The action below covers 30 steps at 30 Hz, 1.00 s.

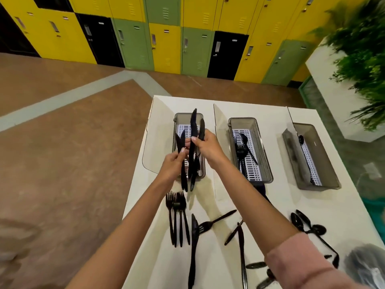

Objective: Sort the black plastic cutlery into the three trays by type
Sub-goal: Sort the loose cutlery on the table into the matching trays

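Three grey trays stand in a row on the white table (pixel 218 190). Over the left tray (pixel 176 118) my left hand (pixel 173 166) grips a few black knives (pixel 183 163). My right hand (pixel 205 146) holds more black knives (pixel 192 130) upright above the same tray. The middle tray (pixel 263 163) holds forks and a spoon. A spoon lies in the right tray (pixel 325 163). Loose on the table lie a bundle of forks (pixel 177 217), a single fork (pixel 214 221), a knife (pixel 194 243), another knife (pixel 242 257) and several spoons (pixel 306 223).
Clear upright dividers (pixel 220 130) stand on the table between the trays. A plastic bag (pixel 364 265) sits at the table's near right corner. Brown floor lies to the left, coloured lockers (pixel 166 44) at the back, and a planter with green plants (pixel 358 59) at the right.
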Tool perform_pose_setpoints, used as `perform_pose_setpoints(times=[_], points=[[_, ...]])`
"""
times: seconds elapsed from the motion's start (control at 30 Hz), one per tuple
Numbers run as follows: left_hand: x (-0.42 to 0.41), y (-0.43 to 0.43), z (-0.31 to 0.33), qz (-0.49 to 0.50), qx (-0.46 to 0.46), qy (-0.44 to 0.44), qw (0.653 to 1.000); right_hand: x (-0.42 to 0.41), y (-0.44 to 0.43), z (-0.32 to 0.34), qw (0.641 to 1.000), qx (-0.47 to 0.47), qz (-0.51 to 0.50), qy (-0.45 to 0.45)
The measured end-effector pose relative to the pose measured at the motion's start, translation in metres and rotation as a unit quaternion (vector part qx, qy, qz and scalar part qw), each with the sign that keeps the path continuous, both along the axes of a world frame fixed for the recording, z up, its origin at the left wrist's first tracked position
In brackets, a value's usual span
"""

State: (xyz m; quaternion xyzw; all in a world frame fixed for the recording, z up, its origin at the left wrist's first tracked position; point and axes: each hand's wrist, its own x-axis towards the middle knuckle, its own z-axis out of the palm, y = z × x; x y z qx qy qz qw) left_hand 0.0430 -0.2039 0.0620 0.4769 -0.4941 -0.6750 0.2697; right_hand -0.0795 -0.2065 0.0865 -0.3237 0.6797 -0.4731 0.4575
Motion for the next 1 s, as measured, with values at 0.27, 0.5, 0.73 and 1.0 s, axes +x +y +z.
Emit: perform_pose_setpoints(times=[0.27,0.5,0.73,1.0], points=[[-0.034,-0.059,-0.018,0.023,-0.118,-0.093,0.988,-0.019,-0.053,-0.008,0.994,0.007,-0.078,0.077],[-0.043,-0.056,-0.034,0.104,-0.126,-0.235,0.958,-0.013,-0.049,-0.05,0.978,0.117,-0.048,0.167],[-0.037,-0.038,-0.026,0.082,-0.171,-0.273,0.943,-0.009,-0.04,-0.045,0.962,0.162,0.055,0.212],[0.005,0.042,-0.03,0.079,-0.29,-0.203,0.932,-0.001,0.053,-0.023,0.985,0.016,0.085,0.152]])
